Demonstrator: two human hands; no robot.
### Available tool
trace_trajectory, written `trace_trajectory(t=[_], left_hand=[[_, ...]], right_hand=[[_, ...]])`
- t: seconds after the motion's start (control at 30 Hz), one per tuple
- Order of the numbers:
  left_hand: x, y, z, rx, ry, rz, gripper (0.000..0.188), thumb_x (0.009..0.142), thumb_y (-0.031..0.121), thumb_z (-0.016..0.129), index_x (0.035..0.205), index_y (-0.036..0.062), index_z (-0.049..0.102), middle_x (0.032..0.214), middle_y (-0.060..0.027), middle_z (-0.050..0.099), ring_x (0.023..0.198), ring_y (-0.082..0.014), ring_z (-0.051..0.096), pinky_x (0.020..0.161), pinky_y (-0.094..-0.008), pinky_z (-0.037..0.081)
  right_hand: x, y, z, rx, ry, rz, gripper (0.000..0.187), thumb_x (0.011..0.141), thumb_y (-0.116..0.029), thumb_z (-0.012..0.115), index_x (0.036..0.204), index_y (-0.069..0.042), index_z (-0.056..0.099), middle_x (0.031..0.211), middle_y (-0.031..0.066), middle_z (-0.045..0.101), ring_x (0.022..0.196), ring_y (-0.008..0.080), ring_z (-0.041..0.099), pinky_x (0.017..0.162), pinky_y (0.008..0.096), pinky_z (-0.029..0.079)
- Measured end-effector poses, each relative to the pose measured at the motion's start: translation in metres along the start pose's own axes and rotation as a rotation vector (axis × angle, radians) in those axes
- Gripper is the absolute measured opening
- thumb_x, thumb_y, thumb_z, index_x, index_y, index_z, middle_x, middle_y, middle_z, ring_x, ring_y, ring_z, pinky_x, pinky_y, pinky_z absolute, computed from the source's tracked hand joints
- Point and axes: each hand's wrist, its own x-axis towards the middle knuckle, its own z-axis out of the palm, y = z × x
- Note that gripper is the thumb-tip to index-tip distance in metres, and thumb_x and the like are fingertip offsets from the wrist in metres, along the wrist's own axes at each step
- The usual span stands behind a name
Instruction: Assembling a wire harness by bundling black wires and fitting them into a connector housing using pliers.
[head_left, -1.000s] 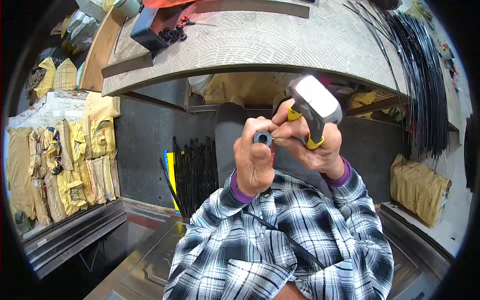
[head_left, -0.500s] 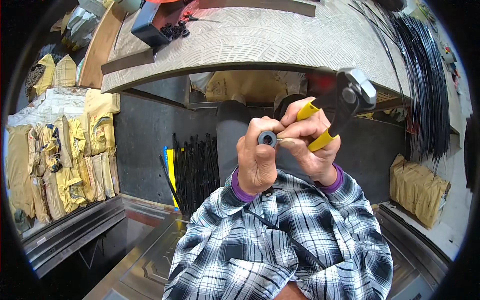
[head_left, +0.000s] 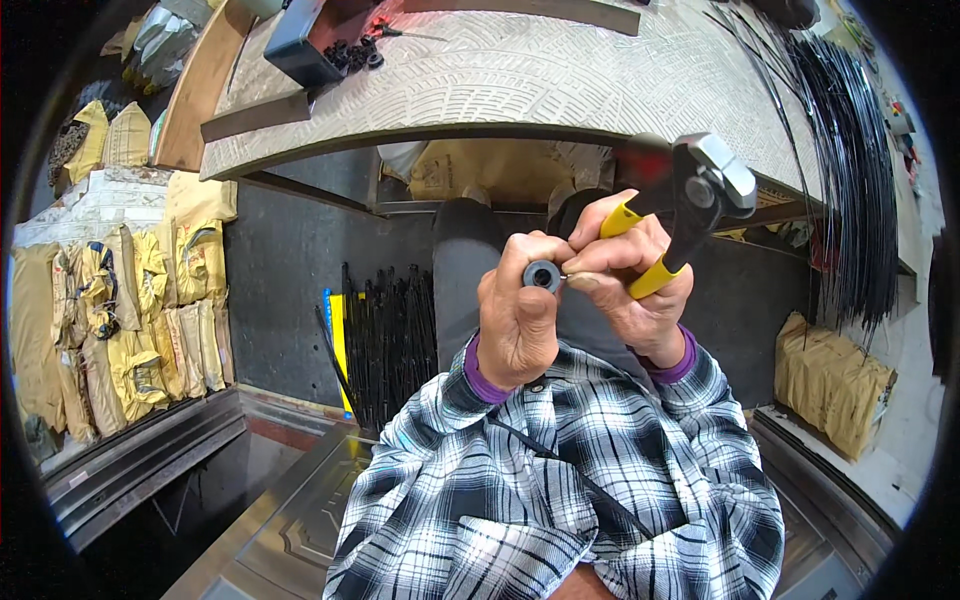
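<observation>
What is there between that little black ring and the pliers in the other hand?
Nothing visible. The left hand pinches the ring at its fingertips; the right hand touches it there while gripping the pliers, whose head points up and away from the ring.

Workbench (head_left: 520, 70) w/ pale patterned top ran across upper frame, curved by the lens. Dark box (head_left: 300, 45) & small black rings (head_left: 352, 55) sat at its left end, beside a wooden plank (head_left: 190, 100). Long black rods (head_left: 850, 170) lay bundled on right side of bench. Tan sacks (head_left: 120, 300) were stacked at left, another tan sack (head_left: 835, 385) at right. Short black rods (head_left: 390, 340) stood upright under bench, next to a yellow strip (head_left: 340, 350). Floor was dark; embossed metal sheet (head_left: 290, 530) lay low centre. Light even, daylight-ish.
</observation>
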Motion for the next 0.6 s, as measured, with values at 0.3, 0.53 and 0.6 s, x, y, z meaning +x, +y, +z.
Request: trace_trajectory(t=[0.3, 0.53, 0.6], left_hand=[[-0.001, -0.002, 0.001, 0.024, 0.035, 0.021, 0.048, 0.092, 0.046, 0.035, 0.092, -0.0013, 0.045, 0.072, -0.0079, 0.047, 0.059, -0.0137, 0.042, 0.051, -0.0254, 0.034], [-0.002, -0.009, -0.002, 0.074, 0.040, 0.070, 0.050, 0.092, 0.048, 0.033, 0.093, -0.0010, 0.044, 0.070, -0.0078, 0.045, 0.056, -0.0141, 0.042, 0.050, -0.0263, 0.034], [-0.002, -0.010, -0.006, 0.128, 0.080, 0.039, 0.052, 0.091, 0.050, 0.033, 0.093, -0.0010, 0.043, 0.069, -0.0070, 0.045, 0.055, -0.0138, 0.041, 0.049, -0.0266, 0.034]], right_hand=[[-0.003, -0.004, 0.007, 0.017, -0.002, 0.027, 0.010, 0.073, -0.003, 0.069, 0.082, -0.001, 0.063, 0.086, 0.0115, 0.053, 0.071, 0.0141, 0.052, 0.060, 0.0251, 0.044], [-0.005, 0.000, 0.013, -0.008, 0.043, 0.081, 0.011, 0.069, -0.008, 0.071, 0.077, -0.002, 0.064, 0.082, 0.0098, 0.055, 0.075, 0.0166, 0.052, 0.063, 0.0275, 0.043], [-0.003, 0.002, 0.015, -0.036, 0.007, 0.102, 0.012, 0.068, -0.005, 0.071, 0.078, -0.001, 0.064, 0.082, 0.0092, 0.056, 0.074, 0.0163, 0.051, 0.064, 0.0281, 0.042]])
